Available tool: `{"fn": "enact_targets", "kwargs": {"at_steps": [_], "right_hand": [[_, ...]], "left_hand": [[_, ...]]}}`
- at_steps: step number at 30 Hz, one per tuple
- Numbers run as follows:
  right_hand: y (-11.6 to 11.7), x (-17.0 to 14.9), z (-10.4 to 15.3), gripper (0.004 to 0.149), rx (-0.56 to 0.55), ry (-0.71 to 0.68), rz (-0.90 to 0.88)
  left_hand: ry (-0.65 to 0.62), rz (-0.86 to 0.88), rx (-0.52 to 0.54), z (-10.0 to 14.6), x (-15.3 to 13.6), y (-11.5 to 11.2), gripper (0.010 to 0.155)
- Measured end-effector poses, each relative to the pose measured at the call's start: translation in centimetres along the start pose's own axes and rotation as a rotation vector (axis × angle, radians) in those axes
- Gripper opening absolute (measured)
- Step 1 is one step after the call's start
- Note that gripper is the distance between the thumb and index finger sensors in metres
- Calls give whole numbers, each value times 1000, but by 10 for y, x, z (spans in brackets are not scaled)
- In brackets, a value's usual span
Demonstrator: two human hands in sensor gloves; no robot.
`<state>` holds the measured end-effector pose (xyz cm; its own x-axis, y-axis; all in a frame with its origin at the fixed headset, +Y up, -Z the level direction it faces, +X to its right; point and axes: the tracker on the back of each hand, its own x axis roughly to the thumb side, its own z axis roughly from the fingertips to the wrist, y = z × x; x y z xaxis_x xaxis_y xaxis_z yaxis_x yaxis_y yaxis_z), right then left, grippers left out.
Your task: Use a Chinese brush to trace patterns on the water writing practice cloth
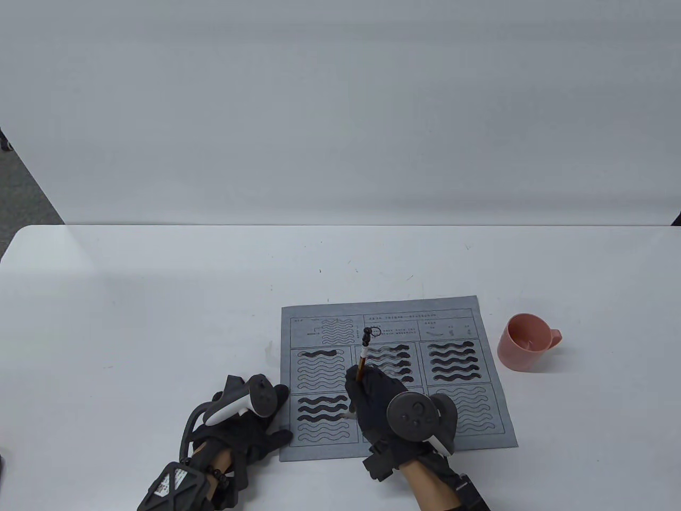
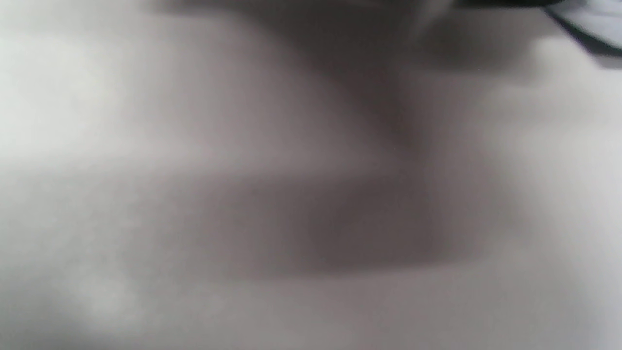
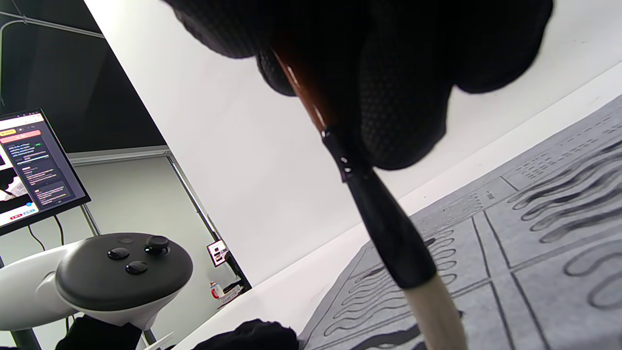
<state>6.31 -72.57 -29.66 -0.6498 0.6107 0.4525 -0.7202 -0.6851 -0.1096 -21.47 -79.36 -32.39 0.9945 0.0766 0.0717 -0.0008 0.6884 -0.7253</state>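
The right hand (image 1: 379, 407) pinches the Chinese brush (image 1: 363, 362) near-upright, likely so the pale bristles (image 3: 434, 311) meet the water writing cloth (image 1: 495, 383) squarely at the lower-left panel's wavy lines. The left hand (image 1: 250, 431) rests flat on the desk (image 1: 133, 319), fingers touching the cloth's left edge, probably to stop it sliding; it holds nothing. A pink cup (image 1: 524, 341) stands just right of the cloth. The right wrist view alone shows the bristles and grip closely; the left wrist view is blur.
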Motion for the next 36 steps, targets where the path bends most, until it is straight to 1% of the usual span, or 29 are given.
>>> {"fn": "enact_targets", "kwargs": {"at_steps": [28,30,33,36], "right_hand": [[0,1,0,39,0,-9,10],[0,2,0,39,-10,-17,3],[-3,5,1,40,-59,-31,-29],[-8,8,2,40,-108,-24,-117]], "left_hand": [[0,0,0,0,0,0,86],[0,0,0,0,0,0,86],[0,0,0,0,0,0,86],[0,0,0,0,0,0,86]]}}
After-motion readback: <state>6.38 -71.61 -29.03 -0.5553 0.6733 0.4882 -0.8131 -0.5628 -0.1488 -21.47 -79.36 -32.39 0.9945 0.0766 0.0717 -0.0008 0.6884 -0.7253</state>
